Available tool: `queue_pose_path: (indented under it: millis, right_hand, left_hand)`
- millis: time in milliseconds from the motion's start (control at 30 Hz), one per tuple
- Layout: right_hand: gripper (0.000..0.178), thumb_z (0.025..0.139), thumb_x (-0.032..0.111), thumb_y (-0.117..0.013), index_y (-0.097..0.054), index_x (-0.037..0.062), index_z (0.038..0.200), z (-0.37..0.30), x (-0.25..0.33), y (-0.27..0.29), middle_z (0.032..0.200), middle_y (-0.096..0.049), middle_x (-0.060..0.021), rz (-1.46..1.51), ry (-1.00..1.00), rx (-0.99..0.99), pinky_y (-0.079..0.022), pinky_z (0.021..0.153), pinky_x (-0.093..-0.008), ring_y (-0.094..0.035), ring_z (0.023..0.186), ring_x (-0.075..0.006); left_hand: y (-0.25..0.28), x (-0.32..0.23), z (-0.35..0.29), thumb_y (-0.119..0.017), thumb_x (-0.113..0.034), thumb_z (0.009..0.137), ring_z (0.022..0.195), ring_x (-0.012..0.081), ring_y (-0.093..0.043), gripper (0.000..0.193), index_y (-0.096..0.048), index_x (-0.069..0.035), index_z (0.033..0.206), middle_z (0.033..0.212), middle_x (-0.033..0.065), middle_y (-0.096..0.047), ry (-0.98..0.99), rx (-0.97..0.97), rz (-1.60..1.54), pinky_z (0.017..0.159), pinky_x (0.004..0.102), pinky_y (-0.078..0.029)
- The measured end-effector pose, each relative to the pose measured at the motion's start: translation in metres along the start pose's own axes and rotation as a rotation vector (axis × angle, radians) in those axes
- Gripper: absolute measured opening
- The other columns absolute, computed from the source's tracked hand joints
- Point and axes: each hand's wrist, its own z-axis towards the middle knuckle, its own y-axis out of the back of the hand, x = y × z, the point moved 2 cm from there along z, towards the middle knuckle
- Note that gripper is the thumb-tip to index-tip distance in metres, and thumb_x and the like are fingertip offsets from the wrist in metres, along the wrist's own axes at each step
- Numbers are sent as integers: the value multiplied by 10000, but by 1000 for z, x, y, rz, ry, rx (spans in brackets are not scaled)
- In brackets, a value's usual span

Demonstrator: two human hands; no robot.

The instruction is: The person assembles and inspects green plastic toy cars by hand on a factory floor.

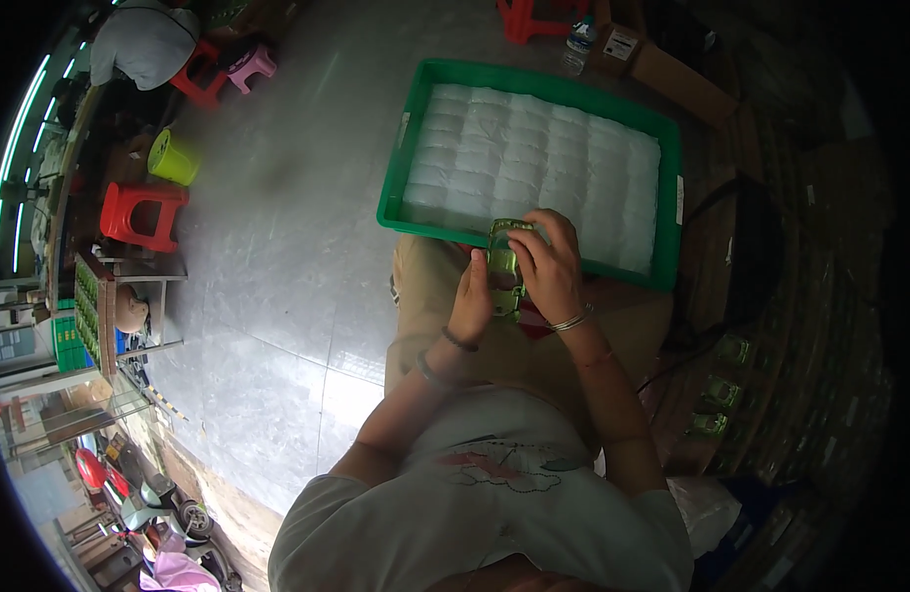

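Observation:
Between my two hands, above my lap, is a see-through yellow-green plastic piece point(505, 259), longish and held upright like a small open case; its exact kind I cannot make out. My left hand point(471, 298) grips its left edge, thumb pointing up. My right hand point(550, 268) holds it from the right, with bent fingers over its upper part. Just beyond my hands a green plastic crate point(397, 187) rests at my knees, filled with rows of white wrapped packets point(534, 163). A little red thing point(534, 321) shows below the piece, partly hidden by my right wrist.
Similar yellow-green pieces point(721, 390) lie in the dim area at my right. Beyond the crate stand a water bottle point(578, 44) and a cardboard box point(677, 79). On the grey floor at left are a red stool point(144, 215) and a yellow bucket point(173, 158). Another person point(144, 44) sits far left.

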Motion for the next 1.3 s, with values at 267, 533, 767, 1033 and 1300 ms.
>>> queue_pose_path:
  millis: [267,533,767,1033,1300]
  right_hand:
    - [166,702,14,-616,-557,26,857,1,-4,-8,969,-523,-104,-25,-86,207,-455,636,-359,-559,762,-293]
    - [210,694,-20,-571,-527,23,895,-10,-7,-16,993,-511,-124,-93,-88,261,-475,657,-359,-555,828,-297]
    - [167,766,20,-576,-535,7,928,-23,12,-23,977,-522,-161,180,-339,-146,-447,607,-338,-555,717,-287]
    - [191,811,156,-581,-531,-26,847,-44,-6,-39,647,-542,-162,278,-519,-63,-401,516,-322,-520,547,-255]
    - [211,787,188,-579,-509,-9,764,-45,-7,-38,690,-540,-172,315,-598,-80,-391,551,-385,-522,623,-335]
  left_hand:
    - [5,13,7,-283,-450,919,682,152,-571,529,-487,16,1065,785,79,-591,-17,120,62,652,245,-431]
    - [6,25,17,-483,-170,870,593,117,-499,192,-512,19,894,662,73,-537,-151,79,124,542,267,-411]
    - [9,23,17,-466,-109,862,577,62,-434,135,-534,7,859,623,14,-512,-372,-62,315,505,234,-363]
    - [1,10,12,-458,-102,864,568,244,-527,146,-520,30,870,662,164,-541,-360,-75,319,535,321,-414]
    - [-3,15,12,-458,-107,866,541,211,-502,148,-524,24,845,628,142,-528,-376,-74,288,522,316,-406]
